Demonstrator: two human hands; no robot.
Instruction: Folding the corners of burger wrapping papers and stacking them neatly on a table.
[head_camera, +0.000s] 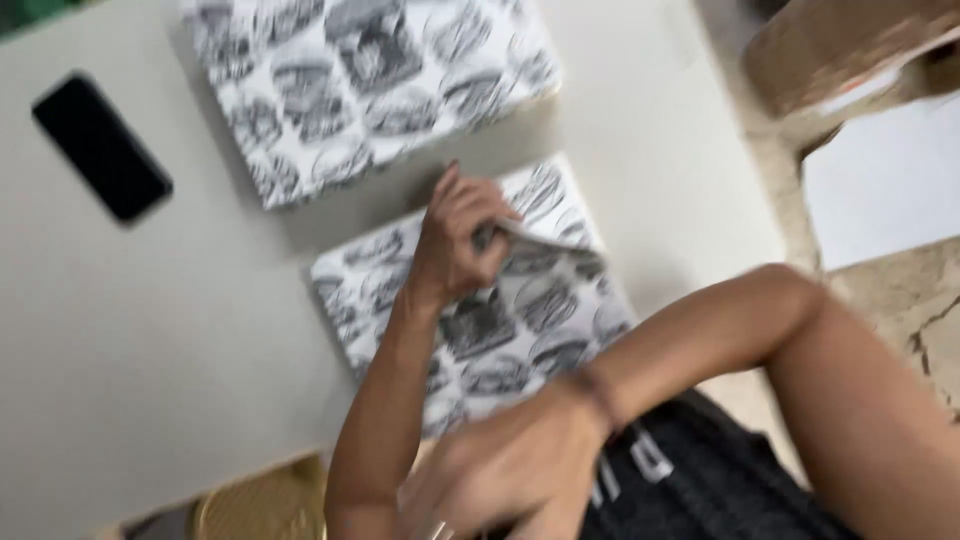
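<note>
Left hand pinches the black-and-white printed paper sheet corner; lift slowly, flat; right hand blurred, grip unclear, probably loose.

Matt printed paper sheets

Under the left hand lies a sheet of white wrapping paper printed all over with black-and-grey sketched burgers; a second sheet beyond the hand bears the same pattern. The desk beneath them is plain off-white. Far to the hand's left lies a glossy black phone. By the right hand are dark shorts with pale drawstrings.
</note>
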